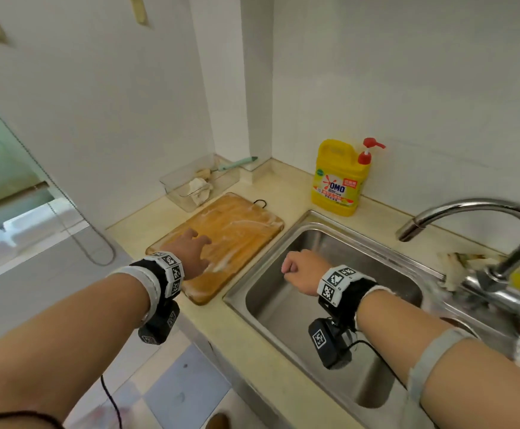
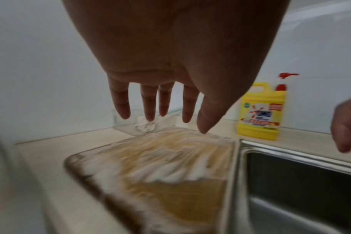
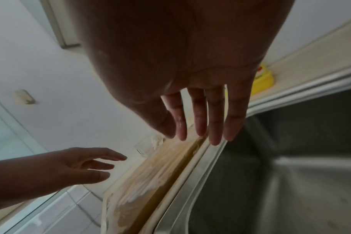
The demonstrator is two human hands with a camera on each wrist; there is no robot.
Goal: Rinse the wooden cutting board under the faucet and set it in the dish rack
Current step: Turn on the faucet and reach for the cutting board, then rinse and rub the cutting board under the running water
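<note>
Reaching over the soapy cutting board (image 1: 218, 243), flat on the counter (image 1: 286, 187) at 9 o'clock of the sink (image 1: 373, 252), both left hand (image 1: 192, 253) and right hand (image 1: 300, 270) hang empty, fingers apart; advisable to clamp opposite edges firmly, since suds look slippery.

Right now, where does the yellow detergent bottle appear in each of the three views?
Head: yellow detergent bottle stands upper centre-right, behind the sink.
Left wrist: right of centre, beyond the cutting board.
Right wrist: only its base shows, upper right.
Shared landmark: the sink's steel rim.
</note>
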